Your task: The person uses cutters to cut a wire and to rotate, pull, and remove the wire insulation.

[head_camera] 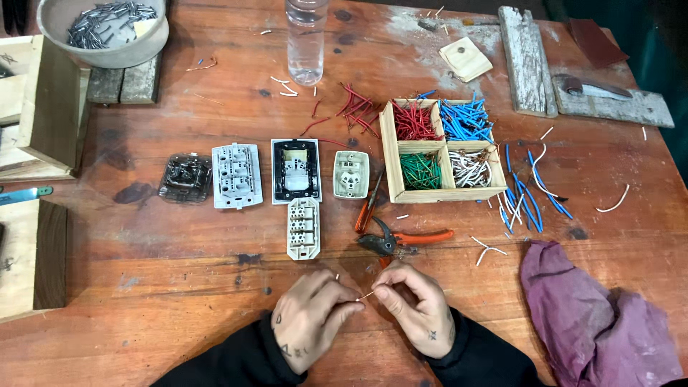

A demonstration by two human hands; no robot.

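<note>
My left hand [313, 315] and my right hand [416, 304] meet low over the wooden table [179, 287], each pinching an end of a short pale wire piece [366, 294]. Just beyond the hands lie orange-handled cutters [401, 240] and a white terminal block [303, 228]. Further back sits a row of electrical parts: a dark switch mechanism [185, 177], a white switch module [236, 175], a black-framed switch plate [296, 170] and a small white socket insert [351, 173]. A four-compartment wooden box [394, 161] holds red, blue, green and white wire pieces.
A purple cloth [595, 315] lies at the near right. Loose blue and white wires [527, 193] are scattered right of the box, red ones [356, 111] behind the parts. A plastic bottle [307, 39], a bowl of metal pins [104, 29], wooden blocks [527, 57] and crates [43, 107] ring the table.
</note>
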